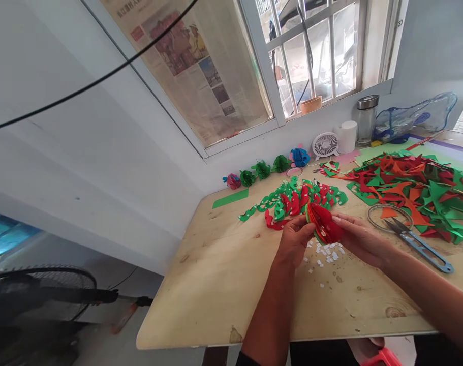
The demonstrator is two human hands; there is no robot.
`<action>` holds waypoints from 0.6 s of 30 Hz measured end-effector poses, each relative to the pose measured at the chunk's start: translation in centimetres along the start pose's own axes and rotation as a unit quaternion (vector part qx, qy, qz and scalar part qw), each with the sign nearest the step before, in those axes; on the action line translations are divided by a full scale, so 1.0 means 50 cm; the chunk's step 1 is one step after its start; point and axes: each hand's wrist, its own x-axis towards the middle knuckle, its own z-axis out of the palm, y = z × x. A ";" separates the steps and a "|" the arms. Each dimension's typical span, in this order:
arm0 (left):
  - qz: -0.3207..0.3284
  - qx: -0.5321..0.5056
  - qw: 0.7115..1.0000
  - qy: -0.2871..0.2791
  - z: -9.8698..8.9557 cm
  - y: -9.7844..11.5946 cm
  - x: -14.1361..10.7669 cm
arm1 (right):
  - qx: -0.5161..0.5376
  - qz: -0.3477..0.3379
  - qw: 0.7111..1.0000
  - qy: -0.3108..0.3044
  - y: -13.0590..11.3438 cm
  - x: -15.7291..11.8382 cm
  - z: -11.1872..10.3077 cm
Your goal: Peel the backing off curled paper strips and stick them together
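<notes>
A round stack of folded red paper with green and orange edges (326, 224) is held between my two hands above the table. My left hand (297, 238) pinches its left edge with thumb and fingers. On its right side, my right hand (359, 238) grips the red sheets, its fingers partly behind them. Small white paper bits (330, 254) lie scattered on the table just below. Beyond my hands is a heap of red and green cut paper strips (288, 201) dotted with white squares.
Snips (422, 246) and a metal ring (372, 219) lie right, by a large pile of paper scraps (437, 195). Along the wall stand paper ornaments (261, 169), a small white fan (326, 145), a white roll (348, 137) and a glass jar (366, 124). The wooden table (208, 284) ends near my forearms.
</notes>
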 end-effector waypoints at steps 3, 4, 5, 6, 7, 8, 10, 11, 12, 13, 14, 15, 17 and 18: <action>0.004 -0.012 1.000 0.002 -0.003 0.004 0.000 | 0.037 -0.004 0.999 -0.004 -0.002 0.000 0.000; 0.004 -0.014 1.000 -0.001 -0.004 0.004 0.000 | 0.048 -0.005 0.999 -0.002 -0.003 -0.001 0.000; 0.005 -0.014 1.000 -0.004 -0.005 0.004 -0.001 | 0.058 -0.005 0.998 -0.001 -0.003 -0.001 0.000; 0.006 -0.015 1.000 -0.008 -0.006 0.004 -0.001 | 0.066 -0.004 0.998 -0.004 -0.003 -0.002 0.000; 0.007 -0.016 1.000 -0.010 -0.007 0.003 -0.001 | 0.071 -0.001 0.997 -0.013 -0.003 -0.003 0.000; 0.008 -0.018 1.000 -0.010 -0.008 0.003 -0.001 | 0.075 0.001 0.997 -0.026 -0.003 -0.004 0.000; 0.005 -0.021 1.000 -0.008 -0.009 0.002 -0.001 | 0.082 0.005 0.995 -0.053 -0.003 -0.005 -0.001; 0.004 -0.022 1.000 -0.005 -0.009 0.001 -0.001 | 0.085 0.007 0.994 -0.062 -0.002 -0.004 -0.002; 0.003 -0.020 1.000 -0.005 -0.009 0.002 0.000 | 0.089 0.008 0.994 -0.065 -0.002 -0.004 -0.003; 0.003 -0.019 1.000 -0.005 -0.010 0.002 0.001 | 0.095 0.008 0.993 -0.063 -0.001 -0.003 -0.004; 0.004 -0.017 1.000 -0.007 -0.010 0.002 0.002 | 0.101 0.009 0.993 -0.057 -0.001 -0.002 -0.005; 0.005 -0.014 1.000 -0.008 -0.011 0.003 0.003 | 0.107 0.010 0.993 -0.049 -0.001 0.000 -0.006; 0.006 -0.009 1.000 -0.006 -0.015 0.004 0.005 | 0.119 0.017 0.992 -0.033 -0.001 0.002 -0.009; 0.007 -0.008 1.000 -0.001 -0.018 0.004 0.006 | 0.125 0.022 0.992 -0.026 -0.002 0.003 -0.010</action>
